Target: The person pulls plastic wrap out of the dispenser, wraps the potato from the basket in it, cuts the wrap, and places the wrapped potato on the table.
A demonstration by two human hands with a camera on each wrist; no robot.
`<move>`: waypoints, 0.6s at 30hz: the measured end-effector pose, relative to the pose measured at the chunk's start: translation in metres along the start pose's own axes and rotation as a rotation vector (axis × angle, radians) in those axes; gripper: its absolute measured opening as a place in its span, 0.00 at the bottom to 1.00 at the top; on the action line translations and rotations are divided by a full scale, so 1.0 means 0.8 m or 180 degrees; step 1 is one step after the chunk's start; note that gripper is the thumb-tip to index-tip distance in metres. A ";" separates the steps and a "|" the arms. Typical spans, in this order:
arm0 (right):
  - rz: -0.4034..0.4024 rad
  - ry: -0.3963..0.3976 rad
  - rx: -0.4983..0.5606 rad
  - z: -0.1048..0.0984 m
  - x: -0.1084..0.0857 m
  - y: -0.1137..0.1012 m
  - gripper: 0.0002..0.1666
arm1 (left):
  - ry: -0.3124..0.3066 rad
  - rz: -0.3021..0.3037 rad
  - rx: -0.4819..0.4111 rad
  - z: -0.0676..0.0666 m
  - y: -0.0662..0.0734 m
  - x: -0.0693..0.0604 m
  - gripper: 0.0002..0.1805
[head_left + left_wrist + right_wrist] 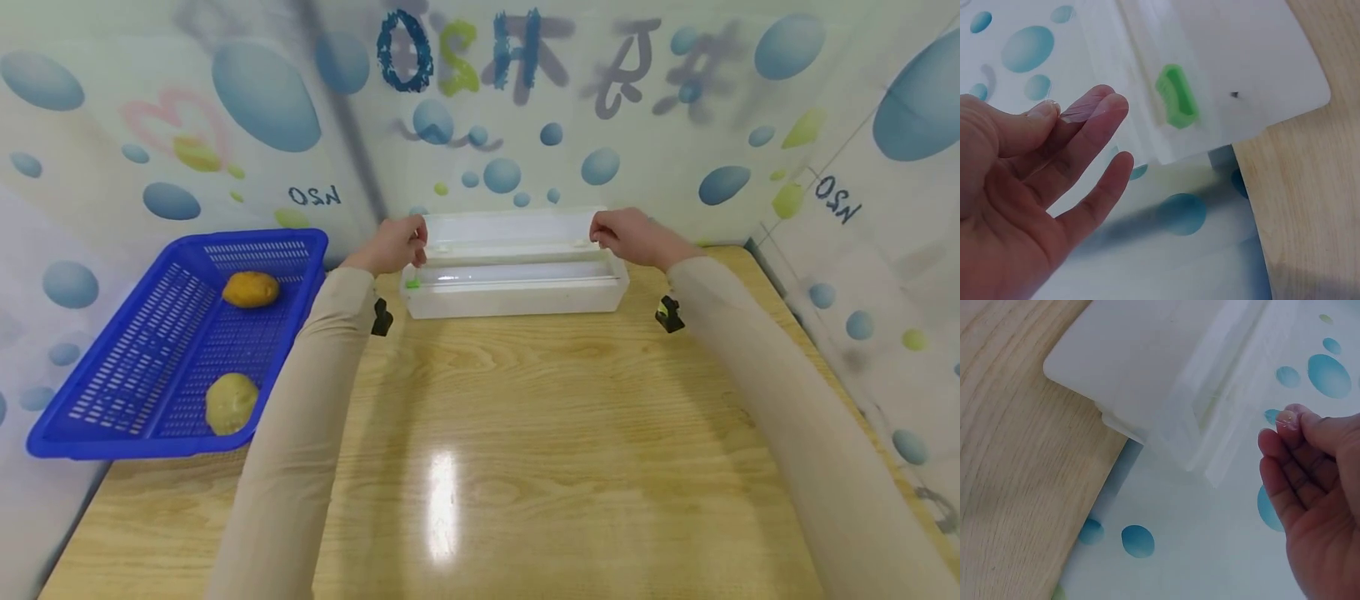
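A white box (517, 302) with its lid raised stands at the back of the table, a roll of clear film (517, 272) inside it. At its left end is a green piece (412, 284), also visible as a green slider (1179, 97) in the left wrist view. My left hand (396, 244) pinches clear film (1082, 111) between thumb and fingers, above the box's left end. Above the right end, my right hand (626, 236) pinches film between thumb and index finger (1291, 422). The film between the hands is hard to make out in the head view.
A blue basket (153, 446) stands on the left, holding an orange-yellow fruit or vegetable (251, 289) and a pale round one (232, 404). The wooden table (525, 433) extends in front of the box. A patterned wall covering (517, 133) rises behind it.
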State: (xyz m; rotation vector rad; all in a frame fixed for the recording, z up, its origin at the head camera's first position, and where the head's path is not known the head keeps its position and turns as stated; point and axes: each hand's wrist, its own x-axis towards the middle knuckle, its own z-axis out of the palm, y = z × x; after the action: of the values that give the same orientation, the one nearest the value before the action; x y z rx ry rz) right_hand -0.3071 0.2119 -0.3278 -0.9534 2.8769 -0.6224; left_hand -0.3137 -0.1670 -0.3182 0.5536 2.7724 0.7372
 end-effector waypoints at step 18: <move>0.0271 0.0026 -0.0100 -0.028 0.008 -0.006 0.09 | 0.0060 -0.0051 -0.0422 -0.033 0.007 -0.009 0.08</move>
State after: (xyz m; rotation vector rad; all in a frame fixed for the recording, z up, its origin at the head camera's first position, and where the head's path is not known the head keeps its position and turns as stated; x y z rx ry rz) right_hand -0.3132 0.2132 -0.3047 -0.8284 2.9247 -0.5774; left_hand -0.3136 -0.1764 -0.2922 0.5001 2.7164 0.9189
